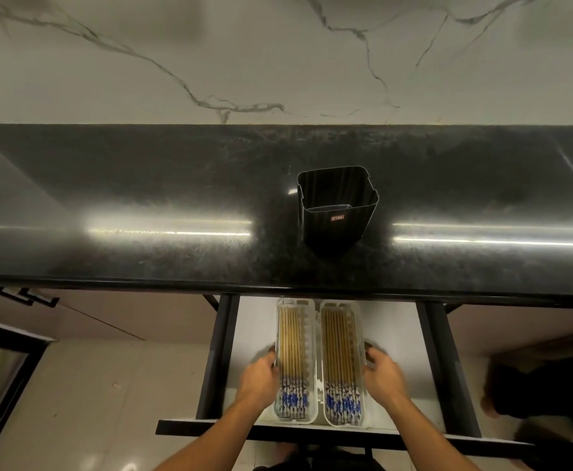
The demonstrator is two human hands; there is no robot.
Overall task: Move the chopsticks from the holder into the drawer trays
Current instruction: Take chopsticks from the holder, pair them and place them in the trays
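A black square holder (339,219) stands on the dark countertop with nothing showing inside it. Below, the open drawer (394,334) holds two clear trays side by side. The left tray (309,338) and the right tray (322,351) each carry a row of wooden chopsticks (292,348) with blue-and-white patterned ends toward me. My left hand (261,379) grips the outer edge of the left tray. My right hand (382,375) grips the outer edge of the right tray.
The black countertop (142,205) overhangs the back of the drawer. A marble wall rises behind it. The drawer's black front edge (210,428) lies near my forearms. Cabinet doors with black handles (27,297) sit at left, tiled floor below.
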